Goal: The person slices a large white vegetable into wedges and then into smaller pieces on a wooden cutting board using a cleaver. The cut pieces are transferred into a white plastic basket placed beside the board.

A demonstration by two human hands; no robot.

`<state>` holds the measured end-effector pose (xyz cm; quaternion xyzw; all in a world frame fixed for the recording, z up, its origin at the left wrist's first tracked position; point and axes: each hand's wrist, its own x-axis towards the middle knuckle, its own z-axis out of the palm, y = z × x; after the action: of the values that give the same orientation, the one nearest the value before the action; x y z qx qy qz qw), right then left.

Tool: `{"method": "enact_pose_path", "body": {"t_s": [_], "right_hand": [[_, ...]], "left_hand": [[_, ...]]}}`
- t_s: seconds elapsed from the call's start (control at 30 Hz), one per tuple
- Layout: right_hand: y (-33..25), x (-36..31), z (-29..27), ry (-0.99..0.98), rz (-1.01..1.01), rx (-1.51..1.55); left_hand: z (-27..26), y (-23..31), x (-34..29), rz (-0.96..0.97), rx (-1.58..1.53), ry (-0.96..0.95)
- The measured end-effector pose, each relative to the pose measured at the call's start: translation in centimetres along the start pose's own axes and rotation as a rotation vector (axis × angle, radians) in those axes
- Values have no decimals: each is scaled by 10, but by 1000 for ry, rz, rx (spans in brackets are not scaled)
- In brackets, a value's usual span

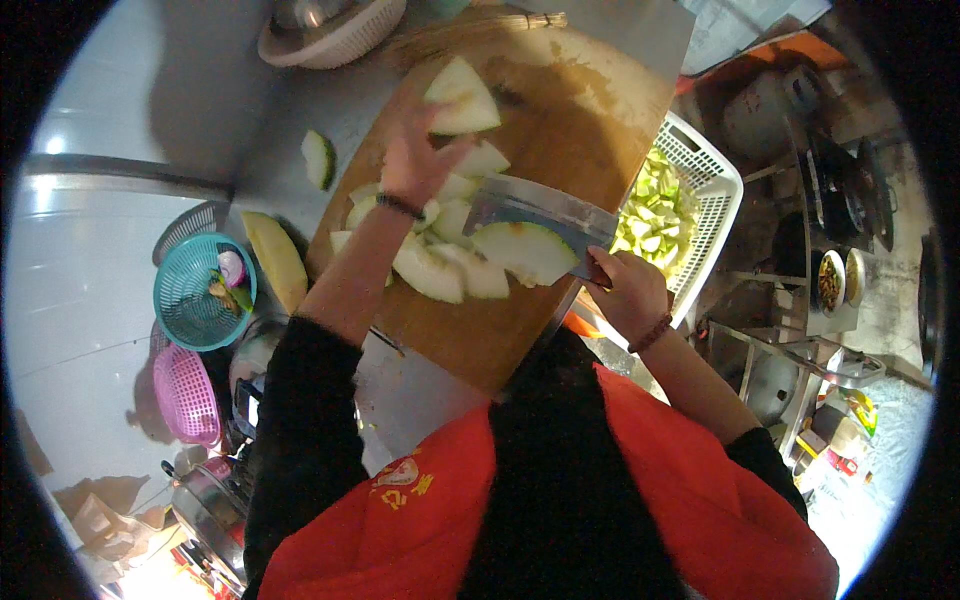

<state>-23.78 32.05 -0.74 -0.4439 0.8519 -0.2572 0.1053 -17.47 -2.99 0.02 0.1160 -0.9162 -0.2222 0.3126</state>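
Note:
My right hand (635,293) is closed round the handle of a cleaver (545,208), its broad blade lying flat over the cutting board's right side. A large pale, green-rinded melon slice (525,252) lies against the blade's near side. My left hand (420,158), blurred, has its thumb spread from the fingers. It is beside a thick melon wedge (463,97) on the far part of the board; whether the fingertips touch it is unclear. Several more melon pieces (428,272) are heaped between my hands on the round-ended wooden board (440,335).
A white slotted basket (725,190) of chopped green pieces stands right of the board. To the left are a long melon piece (275,262), a teal basket (185,310) and a pink basket (185,395). Behind lie a straw whisk (480,28) and a pale basket (345,40).

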Motion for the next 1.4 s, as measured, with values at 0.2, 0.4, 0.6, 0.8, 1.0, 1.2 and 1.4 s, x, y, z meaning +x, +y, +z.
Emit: {"method": "enact_pose_path", "body": {"t_s": [0.2, 0.4, 0.6, 0.8, 1.0, 1.2, 1.4], "right_hand": [[-12, 12, -4, 70, -181, -18], [-54, 29, 1, 62, -312, -36], [-92, 26, 17, 26, -505, -29], [-108, 23, 42, -4, -609, -27], [-114, 29, 50, 12, -634, -78], [-95, 51, 32, 60, -540, -15], [-86, 28, 29, -299, -239, 414]], "left_hand": [[-40, 80, -85, -184, -55, -292], [-57, 104, -148, -730, -16, 48], [-59, 99, -219, -1057, -229, 280], [-69, 103, -259, -1407, -659, 474], [-71, 111, -282, -1459, -779, 620], [-70, 111, -304, -1488, -1118, 587], [-46, 109, -311, -1437, -617, 343]]}}
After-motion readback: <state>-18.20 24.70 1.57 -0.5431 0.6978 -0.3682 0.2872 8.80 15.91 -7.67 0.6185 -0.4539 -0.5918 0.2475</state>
